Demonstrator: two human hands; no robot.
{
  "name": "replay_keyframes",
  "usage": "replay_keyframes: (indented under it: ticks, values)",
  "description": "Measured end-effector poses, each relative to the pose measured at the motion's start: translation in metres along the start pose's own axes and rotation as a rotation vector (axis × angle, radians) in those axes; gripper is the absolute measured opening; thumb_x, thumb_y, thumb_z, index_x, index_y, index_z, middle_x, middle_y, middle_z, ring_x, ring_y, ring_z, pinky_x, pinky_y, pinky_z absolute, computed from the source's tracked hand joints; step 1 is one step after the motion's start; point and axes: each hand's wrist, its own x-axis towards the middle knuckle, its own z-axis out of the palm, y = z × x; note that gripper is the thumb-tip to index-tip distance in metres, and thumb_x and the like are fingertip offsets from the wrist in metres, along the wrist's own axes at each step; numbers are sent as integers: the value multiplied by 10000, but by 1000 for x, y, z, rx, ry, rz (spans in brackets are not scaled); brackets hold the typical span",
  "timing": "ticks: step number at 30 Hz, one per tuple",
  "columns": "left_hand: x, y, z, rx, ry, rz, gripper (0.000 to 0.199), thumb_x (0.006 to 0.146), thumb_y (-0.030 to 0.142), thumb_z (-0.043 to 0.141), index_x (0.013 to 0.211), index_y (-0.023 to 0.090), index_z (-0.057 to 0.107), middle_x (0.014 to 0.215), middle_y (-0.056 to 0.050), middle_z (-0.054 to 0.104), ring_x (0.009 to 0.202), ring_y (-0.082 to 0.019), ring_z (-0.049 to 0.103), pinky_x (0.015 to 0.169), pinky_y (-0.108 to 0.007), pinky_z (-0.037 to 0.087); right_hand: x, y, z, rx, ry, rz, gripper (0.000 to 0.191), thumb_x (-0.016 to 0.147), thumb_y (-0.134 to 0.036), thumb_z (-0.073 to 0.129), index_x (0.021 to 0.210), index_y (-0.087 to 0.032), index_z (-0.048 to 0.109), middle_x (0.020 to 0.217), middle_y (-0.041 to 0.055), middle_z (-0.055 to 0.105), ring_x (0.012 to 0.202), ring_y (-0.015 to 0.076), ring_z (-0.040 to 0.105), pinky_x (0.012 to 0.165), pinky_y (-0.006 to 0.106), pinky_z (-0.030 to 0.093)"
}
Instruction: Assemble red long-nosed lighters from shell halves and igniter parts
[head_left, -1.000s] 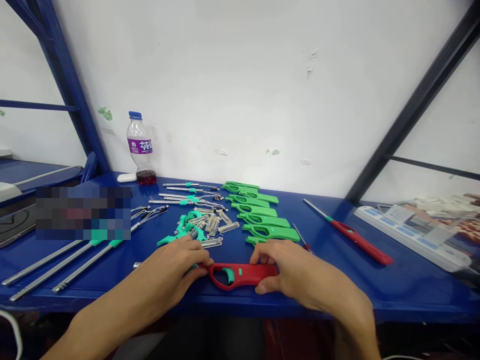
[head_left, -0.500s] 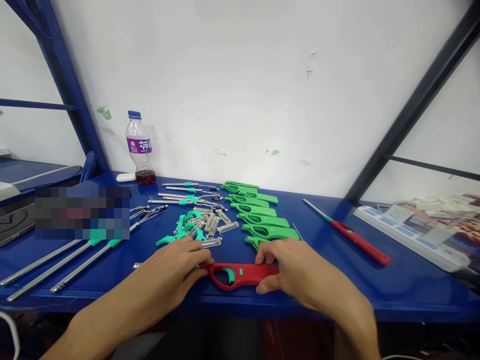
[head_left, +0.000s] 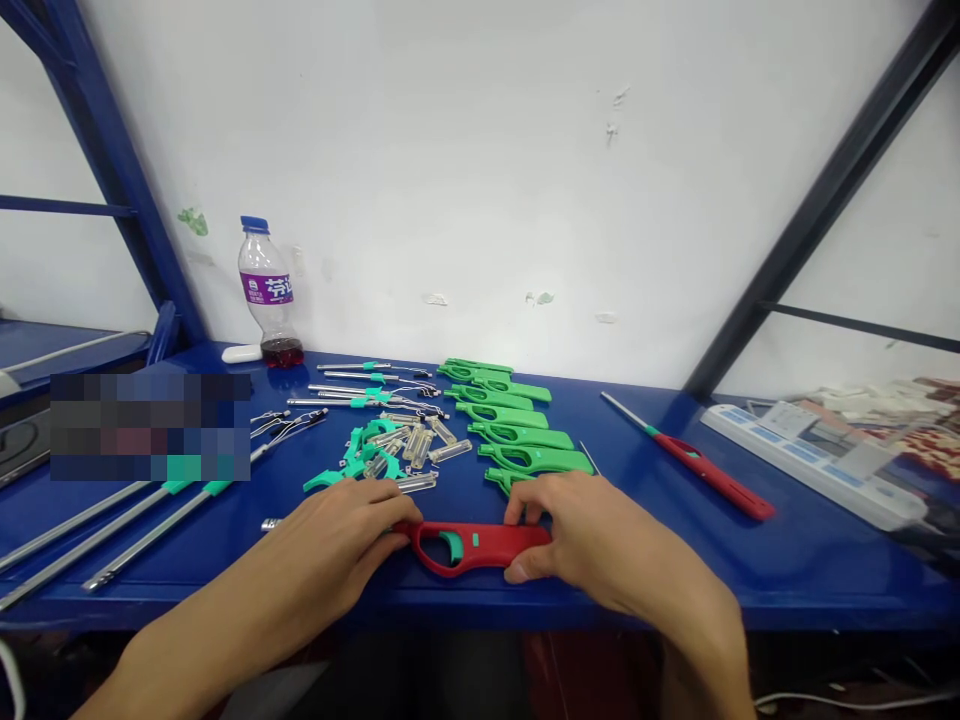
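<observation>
A red long-reach lighter [head_left: 487,546] with a green trigger lies sideways between my hands near the table's front edge. My left hand [head_left: 367,530] pinches its nozzle end, and the metal tip pokes out beyond the wrist. My right hand [head_left: 577,530] grips the butt of the red handle between thumb and fingers. Just beyond are green triggers [head_left: 367,450] and clear fuel tanks [head_left: 418,446] in a loose pile. Several green handle shells [head_left: 525,458] lie in a column behind my right hand, the nearest partly covered by it.
Metal lighter tubes with wires [head_left: 360,390] lie behind the pile, and more tubes [head_left: 161,520] at the left. Another red lighter [head_left: 712,475] rests at the right, beside a white power strip [head_left: 817,465]. A bottle [head_left: 271,300] stands by the wall on the blue table [head_left: 660,590].
The whole view has shifted slightly. Both hands keep the same hold on the red lighter, and nothing else has visibly moved.
</observation>
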Motion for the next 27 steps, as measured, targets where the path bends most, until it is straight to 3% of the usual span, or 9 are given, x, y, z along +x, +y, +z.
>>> replay_keyframes:
  ticks: [8,16,22,27]
  values:
    - [3,2,0,-64,6,4,260,1062,195,542,1078,299,779,1061,-12,747,995,-222,701,894,-338,502,-1,-13,-2,-90,1,33,220,752,-320,960,912,-301,810,941,-5,795,920,248,693,668,312,335]
    - [4,-2,1,-122,22,40,262,1045,155,570,1036,276,802,1057,-13,761,967,-192,714,872,-299,510,3,-22,-2,-132,-10,84,305,697,-270,994,977,-284,875,974,40,826,952,299,736,712,331,401]
    - [5,2,5,24,59,72,369,1102,220,471,1014,259,827,1028,-54,769,914,-222,729,826,-330,543,6,-21,2,-183,28,43,339,648,-309,1028,946,-254,876,897,59,811,891,304,722,669,332,377]
    - [1,8,8,105,85,83,419,1112,222,449,993,252,849,1004,-65,785,877,-220,743,794,-322,561,2,-21,3,-187,95,-45,196,704,-235,993,777,-211,812,720,33,741,815,259,666,647,324,330]
